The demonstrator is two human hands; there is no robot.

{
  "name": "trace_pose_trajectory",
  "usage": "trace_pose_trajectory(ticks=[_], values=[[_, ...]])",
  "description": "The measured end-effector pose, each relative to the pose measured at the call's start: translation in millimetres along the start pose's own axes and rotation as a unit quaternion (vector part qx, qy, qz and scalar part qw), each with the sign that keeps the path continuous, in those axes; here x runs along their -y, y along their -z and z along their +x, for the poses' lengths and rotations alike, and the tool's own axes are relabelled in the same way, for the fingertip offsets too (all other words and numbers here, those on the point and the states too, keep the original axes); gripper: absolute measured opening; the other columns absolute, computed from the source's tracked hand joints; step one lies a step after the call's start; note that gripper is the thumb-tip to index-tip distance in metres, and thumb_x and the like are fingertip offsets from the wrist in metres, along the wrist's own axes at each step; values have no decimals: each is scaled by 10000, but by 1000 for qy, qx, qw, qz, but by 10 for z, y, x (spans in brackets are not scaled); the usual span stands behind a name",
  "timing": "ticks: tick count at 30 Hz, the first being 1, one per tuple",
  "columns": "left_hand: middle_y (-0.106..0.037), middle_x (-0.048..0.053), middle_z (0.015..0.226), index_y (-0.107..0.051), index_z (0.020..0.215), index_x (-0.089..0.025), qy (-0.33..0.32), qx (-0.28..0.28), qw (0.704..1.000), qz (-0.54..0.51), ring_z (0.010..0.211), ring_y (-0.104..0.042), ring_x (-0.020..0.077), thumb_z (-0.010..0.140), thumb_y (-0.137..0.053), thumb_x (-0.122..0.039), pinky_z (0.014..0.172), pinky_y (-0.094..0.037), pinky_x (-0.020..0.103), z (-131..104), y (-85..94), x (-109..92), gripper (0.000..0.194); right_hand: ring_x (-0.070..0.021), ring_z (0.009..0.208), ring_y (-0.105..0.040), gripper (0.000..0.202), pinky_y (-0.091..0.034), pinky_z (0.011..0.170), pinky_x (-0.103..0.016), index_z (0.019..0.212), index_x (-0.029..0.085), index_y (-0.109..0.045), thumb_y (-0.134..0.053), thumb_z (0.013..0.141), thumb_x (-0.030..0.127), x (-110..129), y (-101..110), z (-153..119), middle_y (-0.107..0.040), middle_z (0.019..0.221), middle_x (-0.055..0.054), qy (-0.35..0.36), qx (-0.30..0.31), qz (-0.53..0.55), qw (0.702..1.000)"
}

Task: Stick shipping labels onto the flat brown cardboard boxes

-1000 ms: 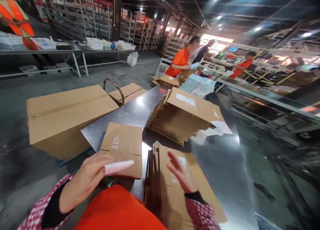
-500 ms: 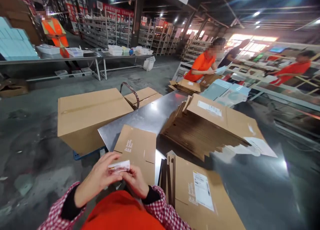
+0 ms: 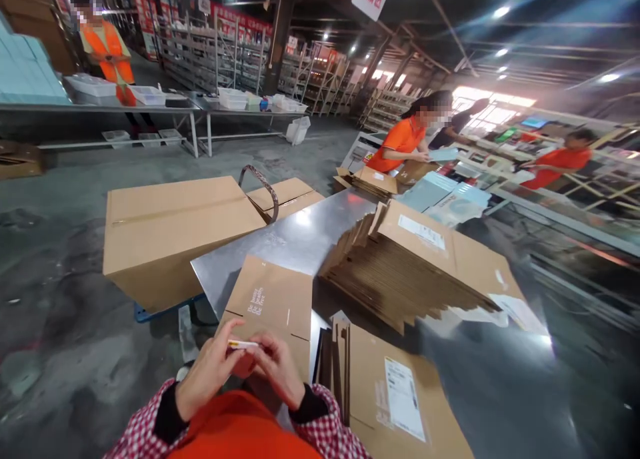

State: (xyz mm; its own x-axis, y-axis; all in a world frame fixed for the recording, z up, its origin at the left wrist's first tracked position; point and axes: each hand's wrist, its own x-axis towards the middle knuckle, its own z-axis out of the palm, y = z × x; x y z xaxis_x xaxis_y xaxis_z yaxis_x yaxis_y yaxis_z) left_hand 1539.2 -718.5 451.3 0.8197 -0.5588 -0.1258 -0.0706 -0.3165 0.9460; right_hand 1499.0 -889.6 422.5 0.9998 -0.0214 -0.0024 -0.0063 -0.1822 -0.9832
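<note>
Both my hands meet at the bottom centre, in front of my orange apron. My left hand [image 3: 215, 367] and my right hand [image 3: 280, 366] pinch a small white item [image 3: 243, 344] with a yellow end between them; only its thin edge shows. Just beyond them a flat cardboard carton [image 3: 273, 292] with white printing lies on the metal table [image 3: 295, 236]. Right of my hands, several folded cartons [image 3: 365, 386] stand close together, the outer one with a white label [image 3: 406, 399].
A tall stack of flattened cartons [image 3: 425, 246] sits on the table. Left of it stands a large closed box [image 3: 180, 219] on a blue base. People in orange work at the back left [image 3: 107, 49] and back right [image 3: 403, 142]. Pale blue boxes [image 3: 430, 189] lie beyond the stack.
The white item has turned from showing its printed face to showing its edge. My left hand has moved lower and rightward, nearer my right hand. The view has shifted slightly.
</note>
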Motion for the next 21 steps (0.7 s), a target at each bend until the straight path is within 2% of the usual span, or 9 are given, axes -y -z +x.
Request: trace_pose_trajectory(ticks=[3,6,9,12,14,15,18,21], values=[[-710,10,855,-403,1240,-203,18,-19,1000,-4,780,-669,181,872,-466,-323,713,-491,258,64,-27,33,393,-154,716,-557,280,-437,654,-268,750,182,-676,-600,862,428,-9,-17,-1,-612,752,-32,31,-28,-59,997],[-690,-9,780,-420,1233,-198,41,-42,998,19,714,-656,179,865,-501,-386,653,-479,248,135,-54,110,421,-161,769,-574,245,-450,715,-276,775,191,-677,-579,885,388,-19,-47,5,-630,786,-38,70,-66,-79,992],[-692,-2,776,-556,1097,-207,15,-47,991,126,691,-653,170,901,-442,-458,615,-459,231,196,-37,287,338,-183,862,-591,248,-462,780,-293,806,198,-669,-551,892,399,-42,35,109,-650,894,-57,80,-97,-79,989],[-678,-3,652,-663,852,-222,-20,-25,980,199,598,-648,159,951,-325,-428,554,-444,217,206,54,561,409,-185,772,-579,315,-469,723,-298,792,196,-619,-496,887,470,-52,372,400,-633,809,-42,45,-193,-89,976],[-685,11,630,-696,820,-239,-26,-20,976,214,589,-658,177,942,-337,-385,542,-457,233,182,126,753,406,-182,750,-557,352,-465,710,-303,843,189,-580,-439,886,509,-86,684,673,-607,786,-36,26,-260,-108,959],[-708,25,678,-708,846,-248,-35,-21,975,221,637,-675,193,930,-358,-370,576,-480,249,167,150,837,381,-182,754,-551,361,-465,711,-307,884,181,-564,-436,874,519,-125,827,812,-601,801,-40,20,-275,-119,954],[-745,47,880,-719,906,-266,-77,-11,971,226,850,-684,222,906,-420,-367,780,-524,311,139,135,1023,316,-178,721,-558,408,-474,673,-305,981,150,-534,-543,780,505,-328,1072,1145,-607,812,-44,-3,-223,-146,964],[-694,53,1147,-704,979,-259,-125,-3,970,208,1110,-609,216,928,-409,-368,974,-476,353,158,3,1134,318,-191,722,-586,463,-491,673,-316,1019,123,-534,-635,689,432,-566,1034,1306,-630,822,-57,-28,-136,-188,972]])
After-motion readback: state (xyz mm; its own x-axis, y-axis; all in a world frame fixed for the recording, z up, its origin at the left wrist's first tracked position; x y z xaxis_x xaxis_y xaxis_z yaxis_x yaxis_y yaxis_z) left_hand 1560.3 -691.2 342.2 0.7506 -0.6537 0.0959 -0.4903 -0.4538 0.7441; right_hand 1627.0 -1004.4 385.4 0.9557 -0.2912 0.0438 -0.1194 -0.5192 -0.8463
